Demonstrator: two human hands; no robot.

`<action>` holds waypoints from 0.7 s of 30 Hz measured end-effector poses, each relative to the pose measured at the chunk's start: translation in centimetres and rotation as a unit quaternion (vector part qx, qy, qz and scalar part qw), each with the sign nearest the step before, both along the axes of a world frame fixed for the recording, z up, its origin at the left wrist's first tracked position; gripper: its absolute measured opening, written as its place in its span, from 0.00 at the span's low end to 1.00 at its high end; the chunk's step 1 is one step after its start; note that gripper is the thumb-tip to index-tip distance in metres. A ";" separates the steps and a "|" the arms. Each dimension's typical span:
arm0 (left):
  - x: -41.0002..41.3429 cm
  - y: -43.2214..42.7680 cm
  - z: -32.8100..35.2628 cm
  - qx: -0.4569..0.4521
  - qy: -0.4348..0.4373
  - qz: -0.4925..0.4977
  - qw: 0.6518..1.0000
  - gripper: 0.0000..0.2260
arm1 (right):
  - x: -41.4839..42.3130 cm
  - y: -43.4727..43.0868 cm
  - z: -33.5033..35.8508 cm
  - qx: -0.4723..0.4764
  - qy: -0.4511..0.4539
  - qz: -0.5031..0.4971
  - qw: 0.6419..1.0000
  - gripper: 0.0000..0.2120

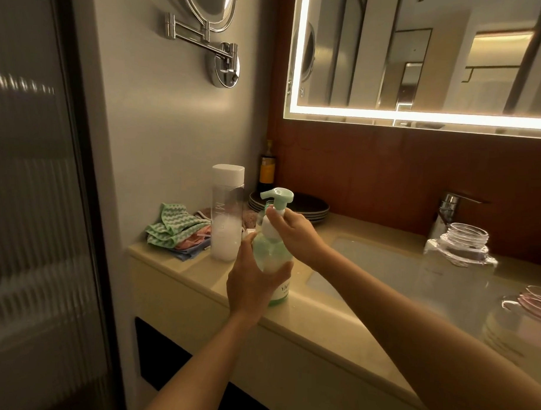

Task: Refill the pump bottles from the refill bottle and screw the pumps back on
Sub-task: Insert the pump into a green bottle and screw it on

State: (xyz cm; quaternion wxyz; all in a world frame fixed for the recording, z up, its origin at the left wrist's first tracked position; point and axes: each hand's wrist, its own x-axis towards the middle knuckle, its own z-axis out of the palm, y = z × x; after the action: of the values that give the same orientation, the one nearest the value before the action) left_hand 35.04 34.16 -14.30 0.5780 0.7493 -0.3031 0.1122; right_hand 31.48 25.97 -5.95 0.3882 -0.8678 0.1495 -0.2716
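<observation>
Forearms come in from the lower edge. The left hand [250,284] grips the body of the green pump bottle [271,253] from the left side. The right hand [296,234] pinches the white collar [267,230] under the mint pump head [277,195], which sits on the neck. The bottle stands upright on the beige desk [196,272] near its front edge, just left of the sink [368,260]. A pale liquid shows through its wall, but the exact level I cannot tell.

At the right edge, close to the camera, a glass container [527,309] holds something pink and blurred. Behind the pump bottle, to the left, stands the tall clear refill bottle [227,215] with its white cap on and white liquid in its lower part. Folded cloths [173,232] lie just beside it. Further back are a stack of dark plates [309,206] and a dark bottle with yellow label [266,171] in the corner. Beyond the sink an open clear jar [464,247] stands near the tap [448,208], and a lit mirror [421,56] hangs above
</observation>
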 end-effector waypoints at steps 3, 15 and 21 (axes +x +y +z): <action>0.1 0.0 0.0 0.003 -0.005 0.001 1.000 0.37 | -0.9 0.0 0.1 -0.051 0.034 0.007 0.998 0.22; 0.2 0.1 0.1 0.010 -0.011 -0.003 1.000 0.37 | 0.0 0.4 0.5 0.008 0.003 -0.006 1.000 0.17; 0.3 0.1 0.0 0.019 -0.011 -0.001 1.000 0.37 | -1.0 0.0 0.2 -0.129 0.038 -0.069 0.989 0.25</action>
State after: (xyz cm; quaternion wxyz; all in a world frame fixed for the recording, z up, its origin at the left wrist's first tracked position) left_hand 35.31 34.22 -14.26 0.5603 0.7585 -0.3124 0.1144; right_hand 30.46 25.93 -5.74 0.2473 -0.9079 0.1870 -0.2820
